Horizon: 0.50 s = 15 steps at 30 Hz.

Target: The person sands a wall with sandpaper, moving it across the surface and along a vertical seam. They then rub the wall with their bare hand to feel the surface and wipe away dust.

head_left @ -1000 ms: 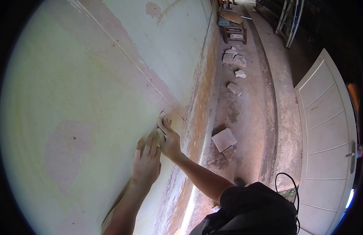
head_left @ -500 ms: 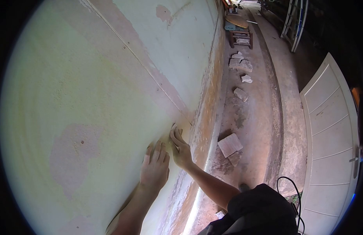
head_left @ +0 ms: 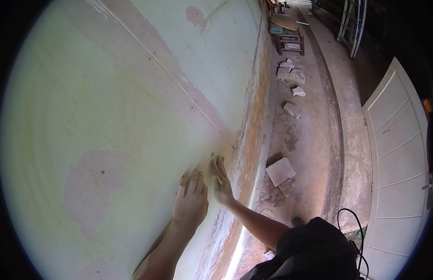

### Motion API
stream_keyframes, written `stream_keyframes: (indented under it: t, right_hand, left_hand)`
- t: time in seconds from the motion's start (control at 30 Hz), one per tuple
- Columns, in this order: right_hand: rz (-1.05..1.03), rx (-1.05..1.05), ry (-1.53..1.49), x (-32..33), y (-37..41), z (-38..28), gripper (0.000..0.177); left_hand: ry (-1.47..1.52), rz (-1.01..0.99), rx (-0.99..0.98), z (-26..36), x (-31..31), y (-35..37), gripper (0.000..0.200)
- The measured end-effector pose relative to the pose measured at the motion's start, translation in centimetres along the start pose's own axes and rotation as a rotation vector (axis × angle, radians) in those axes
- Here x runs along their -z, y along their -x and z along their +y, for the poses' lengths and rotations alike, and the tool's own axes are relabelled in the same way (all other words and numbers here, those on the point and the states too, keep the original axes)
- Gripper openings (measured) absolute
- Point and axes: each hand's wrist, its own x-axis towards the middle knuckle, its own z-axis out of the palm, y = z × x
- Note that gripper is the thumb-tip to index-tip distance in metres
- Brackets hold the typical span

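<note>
My left hand (head_left: 191, 198) lies against the pale green-white wall (head_left: 132, 126), its fingers stretched out and nothing visible in it. Just to its right, my right hand (head_left: 221, 182) presses on the wall close to its lower edge, fingers held together. Whatever may be under those fingers is hidden. The two hands are apart. Above them a narrow seam (head_left: 172, 77) runs diagonally across a pinkish band. A pinkish patch (head_left: 92, 186) marks the wall to the left of my hands.
Along the wall's base runs a worn brown strip (head_left: 253, 102). On the concrete floor lie a square tile (head_left: 281, 171) and several broken chunks (head_left: 291, 73). Farther off stands a small wooden stool (head_left: 291, 43). A white panelled door (head_left: 398, 163) is at the right.
My right hand has moved slightly down and right along the wall, and its fingers look straighter. My left hand stays flat on the wall. The whole view has shifted a little.
</note>
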Motion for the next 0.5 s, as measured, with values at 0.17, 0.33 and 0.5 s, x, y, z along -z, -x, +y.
stream_keyframes:
  t: [0.17,0.33,0.5]
  right_hand:
    - [0.021,0.077,0.107,-1.5,-1.7,1.4,0.065]
    - [0.233,-0.061,0.168,-1.4,-12.9,3.0,0.065]
    - [0.158,0.015,0.111,-1.2,-9.0,1.8,0.066]
  left_hand:
    - [0.009,-0.029,0.010,0.0,0.1,0.0,0.031]
    - [0.009,0.006,0.019,0.0,-0.3,0.0,0.030]
    - [-0.024,-0.023,0.007,0.1,-0.7,0.1,0.032]
